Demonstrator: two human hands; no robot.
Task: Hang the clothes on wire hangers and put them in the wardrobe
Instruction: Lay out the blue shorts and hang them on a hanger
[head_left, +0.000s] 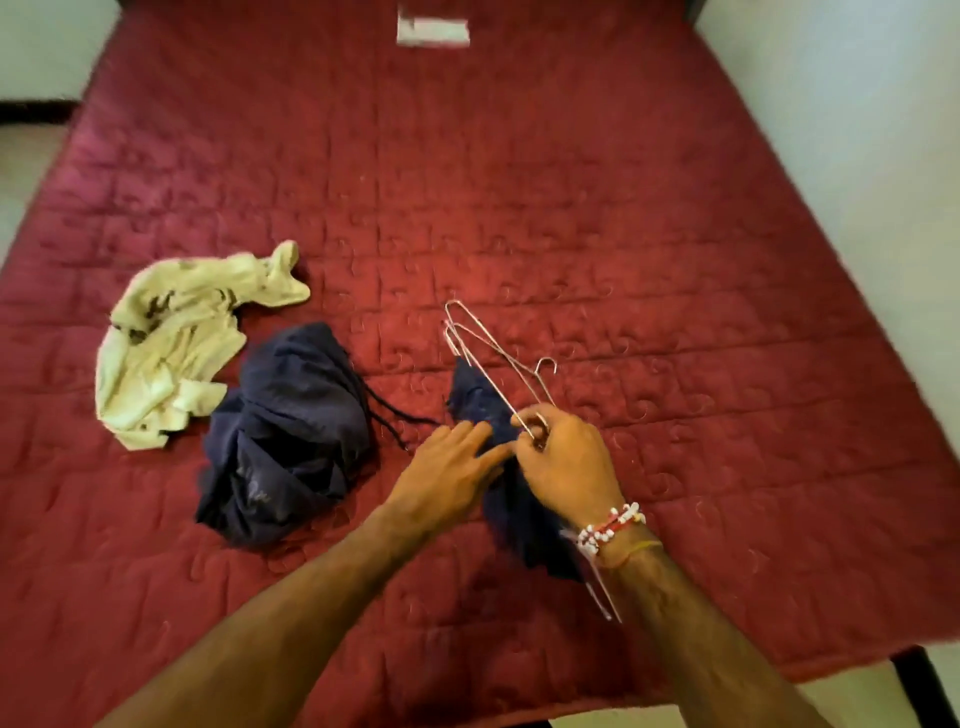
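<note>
the right hand (563, 457) pinches a bunch of wire hangers (485, 353) near their necks, fingers curled round the wire. the left hand (447, 467) has its fingers straight, tips touching the right hand's fingers, and holds nothing. both sit over a dark blue cloth (475, 397) on the bed (623, 234). from the hands, a bigger dark blue heap (285, 431) lies at 9 o'clock and a cream garment (166, 353) at 10 o'clock, neither on a hanger yet. the step looks like freeing one hanger from the bunch. it would go best by slipping the left fingertips between the wires at the neck and peeling one off sideways so the hooks don't snag. the spares could then go down at 3 o'clock — off the cloth — before a shoulder is threaded.
</note>
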